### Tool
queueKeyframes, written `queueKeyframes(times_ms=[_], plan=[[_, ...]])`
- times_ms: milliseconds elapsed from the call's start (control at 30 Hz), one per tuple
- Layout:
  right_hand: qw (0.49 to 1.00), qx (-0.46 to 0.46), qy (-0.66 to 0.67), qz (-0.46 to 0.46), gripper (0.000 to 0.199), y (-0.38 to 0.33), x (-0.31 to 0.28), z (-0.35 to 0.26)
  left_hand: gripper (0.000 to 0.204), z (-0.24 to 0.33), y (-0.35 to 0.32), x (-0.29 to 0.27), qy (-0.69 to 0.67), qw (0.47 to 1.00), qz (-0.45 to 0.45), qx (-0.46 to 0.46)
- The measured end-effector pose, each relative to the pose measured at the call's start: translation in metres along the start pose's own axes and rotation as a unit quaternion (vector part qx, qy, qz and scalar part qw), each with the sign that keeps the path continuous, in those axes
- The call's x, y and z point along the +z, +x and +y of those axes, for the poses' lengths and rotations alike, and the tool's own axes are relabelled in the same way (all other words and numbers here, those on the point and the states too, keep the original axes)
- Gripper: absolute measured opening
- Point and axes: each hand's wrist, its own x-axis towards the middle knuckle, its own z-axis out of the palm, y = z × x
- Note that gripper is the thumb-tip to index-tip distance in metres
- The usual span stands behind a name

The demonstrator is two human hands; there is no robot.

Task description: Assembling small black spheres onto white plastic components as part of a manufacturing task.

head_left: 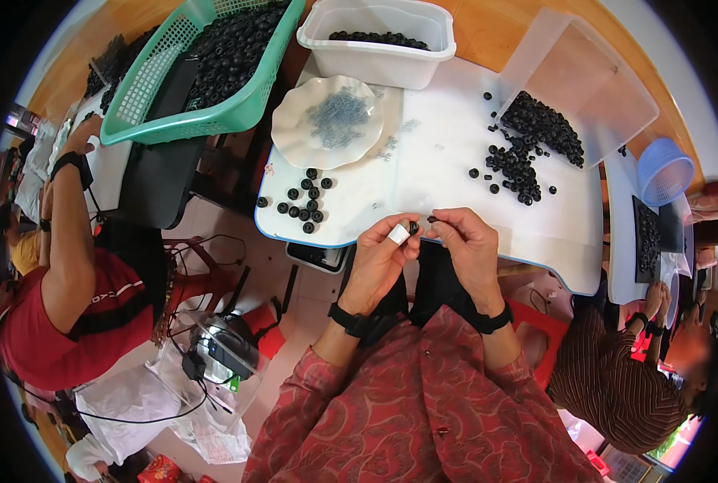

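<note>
My left hand [383,253], with white tape on the forefinger, pinches a small black ring [413,228] at the near edge of the white table [447,161]. Close beside it, my right hand [465,237] pinches a tiny dark part [433,218] between thumb and forefinger. The two parts are nearly touching. A cluster of black rings [304,201] lies left of my hands. A pile of black rings [528,141] spills from a tipped clear tub [584,80] at the right. A white scalloped plate [326,121] holds several small grey parts.
A white bin [375,48] with black rings stands at the back. A green basket [206,72] full of black rings sits back left. One person in red sits left, another in stripes right. A blue basket [665,173] is far right.
</note>
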Motion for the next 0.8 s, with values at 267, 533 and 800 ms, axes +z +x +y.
queueKeyframes(times_ms=[267,533,800], plan=[[0.993,-0.105,-0.057,-0.012,0.015,-0.006,0.008,-0.004,0.024,-0.003,-0.002,0.000,-0.001,1.000,0.002,0.005],[0.992,-0.108,-0.069,-0.016,0.014,-0.011,0.011,-0.008,0.024,-0.005,-0.004,-0.003,0.004,1.000,-0.016,0.024],[0.989,-0.119,-0.085,-0.017,0.013,-0.014,0.012,-0.013,0.025,-0.003,-0.007,-0.001,-0.012,1.000,-0.021,0.020]])
